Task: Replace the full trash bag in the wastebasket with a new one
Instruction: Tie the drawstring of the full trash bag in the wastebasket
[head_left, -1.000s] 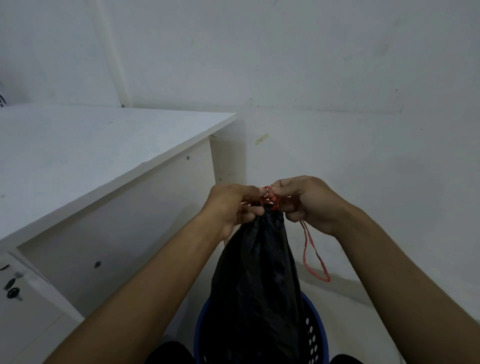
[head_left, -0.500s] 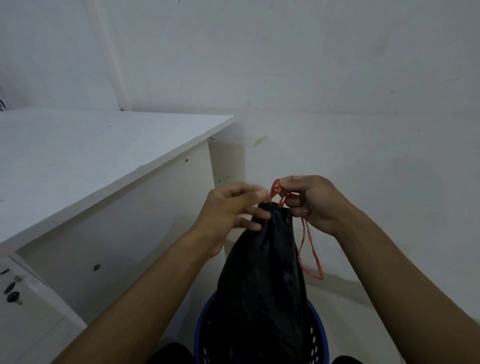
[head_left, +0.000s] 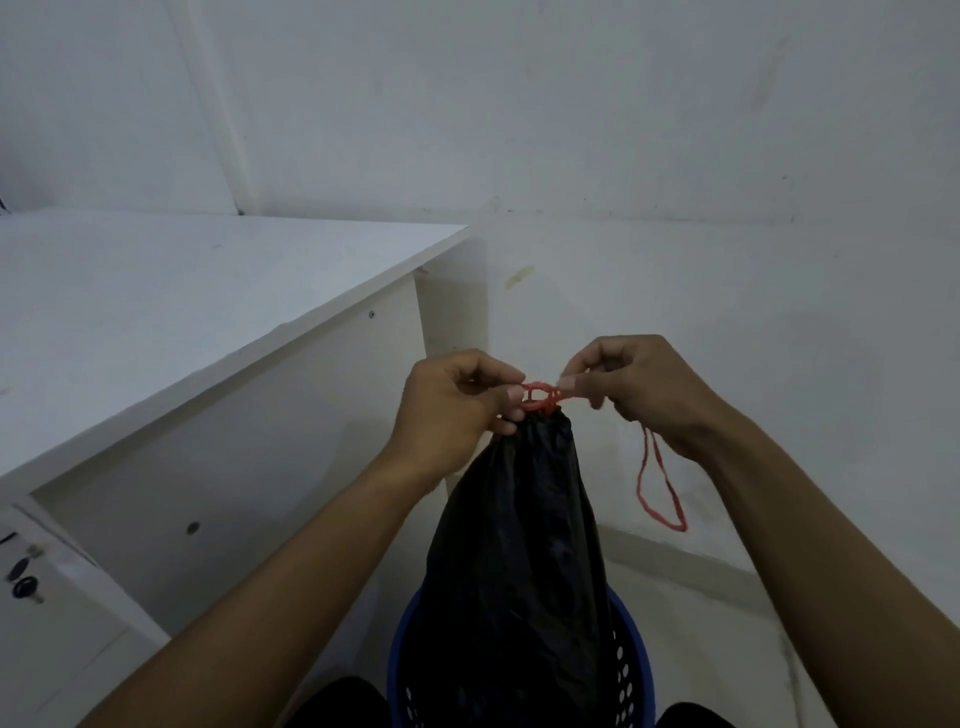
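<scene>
From the head camera, a black trash bag (head_left: 519, 545) stands in a blue perforated wastebasket (head_left: 397, 670) on the floor, low in the middle of the view. Its body is pulled up well above the rim and narrows to a gathered neck. A red drawstring (head_left: 540, 401) is twisted into a small knot-like loop right at that neck.

The left hand (head_left: 457, 400) has curled fingers and pinches the drawstring just left of the twist, its lower fingers touching the top of the bag. The right hand (head_left: 639, 389) is curled as well, thumb and forefinger pinching the drawstring just right of the twist. A longer loop of the same red cord (head_left: 660, 488) hangs free beneath the right hand, beside the bag but apart from it.

A white table (head_left: 182, 291) stands to the left against a pale wall (head_left: 675, 156), with a keyed lock (head_left: 23, 587) on its drawer front.
</scene>
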